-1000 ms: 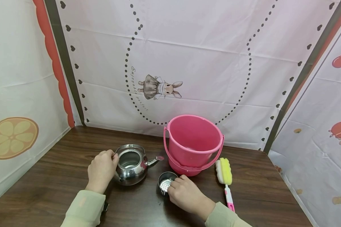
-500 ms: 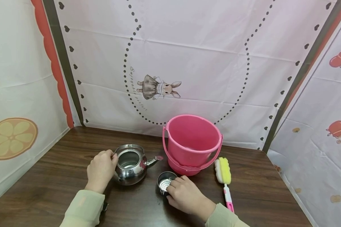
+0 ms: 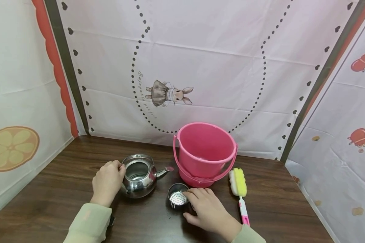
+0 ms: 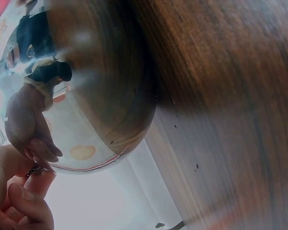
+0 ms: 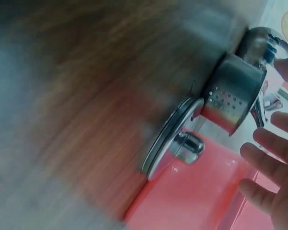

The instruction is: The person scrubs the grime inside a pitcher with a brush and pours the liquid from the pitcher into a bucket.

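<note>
My left hand (image 3: 107,180) is at the left side of the steel kettle (image 3: 139,189), its fingers curled and pinching a small part at the kettle's edge; the pinched part is mostly hidden, so I cannot tell its shape; the kettle stands upright on the brown wood-grain surface (image 3: 146,222), its round mouth uncovered, its spout pointing right toward the pink bucket (image 3: 200,172); the kettle's polished side mirrors my hand in the left wrist view.

My right hand (image 3: 208,209) holds nothing, its fingers straight and spread wide; it is just beside the strainer cup (image 3: 178,198), and from above one fingertip overlaps the rim, though I cannot tell whether it touches; the cup stands upright on the surface, between the kettle and my right hand, with a perforated bottom; the right wrist view shows a round lid (image 5: 170,141) with a metal knob on the surface, just beside the cup.

The bucket stands upright behind the cup, its handle hanging down in front; to its right lies a brush (image 3: 239,184) with a yellow and white sponge head and a white and pink handle; behind everything hangs a pale cloth (image 3: 219,84) with a printed rabbit.
</note>
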A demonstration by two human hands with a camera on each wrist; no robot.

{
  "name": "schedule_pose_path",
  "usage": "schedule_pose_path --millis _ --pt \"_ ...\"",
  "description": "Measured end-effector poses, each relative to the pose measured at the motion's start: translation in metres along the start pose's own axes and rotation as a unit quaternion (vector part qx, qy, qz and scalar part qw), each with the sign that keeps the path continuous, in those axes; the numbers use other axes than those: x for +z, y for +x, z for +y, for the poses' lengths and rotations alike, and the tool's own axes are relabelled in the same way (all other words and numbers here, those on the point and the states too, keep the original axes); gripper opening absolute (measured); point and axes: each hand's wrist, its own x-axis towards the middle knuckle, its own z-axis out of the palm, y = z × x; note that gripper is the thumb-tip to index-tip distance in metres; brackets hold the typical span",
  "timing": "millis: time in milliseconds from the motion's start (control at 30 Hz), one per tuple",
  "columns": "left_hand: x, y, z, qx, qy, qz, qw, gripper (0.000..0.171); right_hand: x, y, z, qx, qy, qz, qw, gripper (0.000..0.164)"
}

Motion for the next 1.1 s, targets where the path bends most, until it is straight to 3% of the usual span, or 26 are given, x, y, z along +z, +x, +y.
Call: schedule_pose_path --millis 300,733,933,1100 --pt "0.001 0.0 0.0 -0.003 0.0 -0.002 1.0 0.019 -0.006 -0.018 0.012 0.073 0.003 0.007 0.997 0.055" --pt "-0.001 -0.003 -0.001 0.002 0.006 0.006 1.0 0.018 -0.009 -0.037 0.019 0.134 0.006 0.0 0.991 0.053" --pt "0.002 -0.002 -0.002 0.015 0.004 0.026 0.9995 0.017 -0.01 -0.043 0.026 0.157 0.001 0.009 0.988 0.053" --pt "0.003 0.0 -0.002 0.011 0.001 0.019 0.9998 0.017 -0.012 -0.049 0.03 0.176 -0.004 0.006 0.984 0.054"
